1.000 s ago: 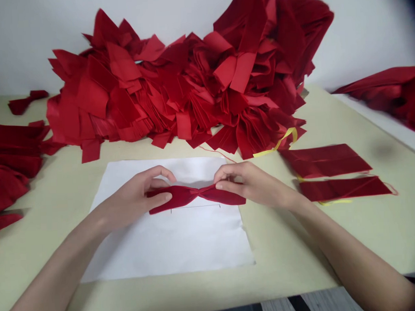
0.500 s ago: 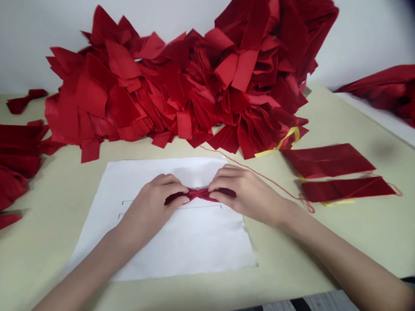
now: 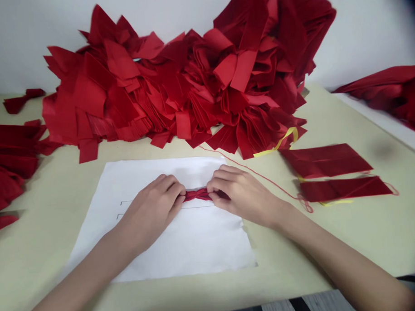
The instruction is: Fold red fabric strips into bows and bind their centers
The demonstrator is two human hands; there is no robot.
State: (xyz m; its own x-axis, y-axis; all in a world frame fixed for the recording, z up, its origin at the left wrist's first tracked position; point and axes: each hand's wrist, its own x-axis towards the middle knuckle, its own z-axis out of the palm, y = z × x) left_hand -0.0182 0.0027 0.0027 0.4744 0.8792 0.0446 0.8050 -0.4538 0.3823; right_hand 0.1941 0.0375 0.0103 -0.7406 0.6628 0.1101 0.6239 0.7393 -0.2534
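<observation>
In the head view, the left hand (image 3: 159,202) and right hand (image 3: 232,190) pinch a narrow red fabric strip (image 3: 196,195) either side of its gathered middle, over a white, black-lined paper sheet (image 3: 190,247) on the pale-yellow tabletop (image 3: 376,231).

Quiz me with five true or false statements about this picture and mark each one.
1. The left hand and right hand both pinch the red strip. True.
2. Both hands wear gloves. False: they are bare.
3. Two flat red pieces lie right of the white sheet. True.
4. The sheet lies beyond the big pile. False: the big pile lies beyond the sheet.
5. Other red pieces show at the picture's left edge. True.
</observation>
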